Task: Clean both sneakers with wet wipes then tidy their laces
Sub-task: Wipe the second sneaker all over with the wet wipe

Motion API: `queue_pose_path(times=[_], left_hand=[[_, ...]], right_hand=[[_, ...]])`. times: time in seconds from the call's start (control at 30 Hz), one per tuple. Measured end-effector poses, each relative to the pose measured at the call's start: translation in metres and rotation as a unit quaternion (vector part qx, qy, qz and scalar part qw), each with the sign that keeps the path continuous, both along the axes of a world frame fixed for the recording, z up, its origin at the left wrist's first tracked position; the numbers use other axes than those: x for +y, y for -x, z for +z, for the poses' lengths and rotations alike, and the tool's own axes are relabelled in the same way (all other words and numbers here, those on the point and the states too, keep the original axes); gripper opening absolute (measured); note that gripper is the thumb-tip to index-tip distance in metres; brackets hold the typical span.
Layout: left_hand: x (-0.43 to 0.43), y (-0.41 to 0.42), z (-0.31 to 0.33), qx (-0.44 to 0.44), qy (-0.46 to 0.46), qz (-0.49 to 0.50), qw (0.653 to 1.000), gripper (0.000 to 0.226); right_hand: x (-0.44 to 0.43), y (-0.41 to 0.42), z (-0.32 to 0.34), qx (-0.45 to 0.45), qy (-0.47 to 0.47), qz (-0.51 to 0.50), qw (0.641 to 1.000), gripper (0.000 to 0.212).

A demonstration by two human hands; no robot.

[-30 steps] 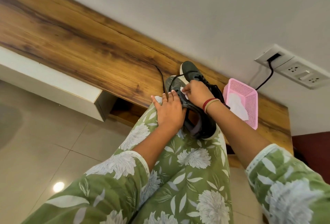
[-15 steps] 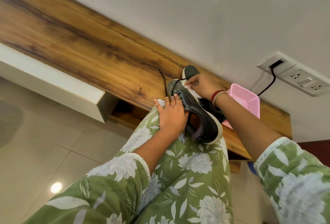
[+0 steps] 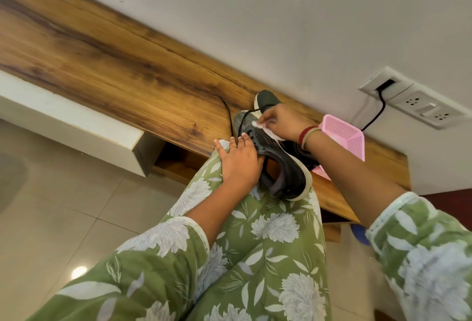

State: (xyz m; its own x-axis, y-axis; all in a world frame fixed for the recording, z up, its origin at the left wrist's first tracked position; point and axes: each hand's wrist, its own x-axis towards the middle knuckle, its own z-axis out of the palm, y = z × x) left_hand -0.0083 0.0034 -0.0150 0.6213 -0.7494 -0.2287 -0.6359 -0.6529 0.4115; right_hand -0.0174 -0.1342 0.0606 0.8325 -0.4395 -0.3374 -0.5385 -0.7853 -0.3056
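Balanced on a raised knee [image 3: 204,187], under both grips: 1 dark sneaker [image 3: 286,175], heel end nearest, toe pointing away. Left grip [image 3: 238,164] clamped round its near side, fingers over the eyelets. Right grip [image 3: 283,124] pinched together on a white wipe [image 3: 258,124], pressed to the upper just ahead of the left grip. Risk of tipping the sneaker off the knee through hard rubbing toward the toe, with only 1 grip steadying. Loose lace [image 3: 228,113] trailing left of the right grip onto the wooden surface [image 3: 127,70]; liable to snag or drag under the wipe. 2nd sneaker [image 3: 267,97] just beyond the right grip, pink basket [image 3: 342,134] just to its right; both within reach of a wide stroke.
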Motion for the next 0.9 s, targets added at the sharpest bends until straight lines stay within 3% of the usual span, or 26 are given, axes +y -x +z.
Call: queue_pose_path(times=[0.07, 0.23, 0.47, 0.6, 0.7, 0.9], left_hand=[[-0.001, 0.0, -0.001, -0.004, -0.005, 0.002, 1.0, 0.07], [-0.003, 0.001, -0.002, -0.013, -0.018, 0.002, 1.0, 0.069], [0.0, 0.003, 0.0, -0.023, -0.016, -0.005, 1.0, 0.069], [-0.001, 0.001, 0.002, -0.013, -0.016, -0.001, 1.0, 0.07], [-0.001, 0.001, 0.002, -0.016, -0.021, 0.0, 1.0, 0.07], [-0.004, 0.005, -0.002, -0.032, -0.049, -0.015, 0.998, 0.069]], right_hand=[[0.004, -0.002, -0.013, -0.041, 0.048, -0.009, 0.998, 0.025], [0.007, 0.008, -0.027, 0.018, 0.013, 0.03, 0.999, 0.023], [0.006, 0.01, 0.03, 0.138, -0.148, 0.092, 0.975, 0.018], [0.009, -0.01, 0.007, -0.015, 0.009, 0.003, 1.0, 0.024], [0.013, -0.008, -0.018, 0.046, 0.033, 0.001, 0.998, 0.025], [0.024, 0.02, 0.005, 0.089, -0.032, 0.044, 0.995, 0.023]])
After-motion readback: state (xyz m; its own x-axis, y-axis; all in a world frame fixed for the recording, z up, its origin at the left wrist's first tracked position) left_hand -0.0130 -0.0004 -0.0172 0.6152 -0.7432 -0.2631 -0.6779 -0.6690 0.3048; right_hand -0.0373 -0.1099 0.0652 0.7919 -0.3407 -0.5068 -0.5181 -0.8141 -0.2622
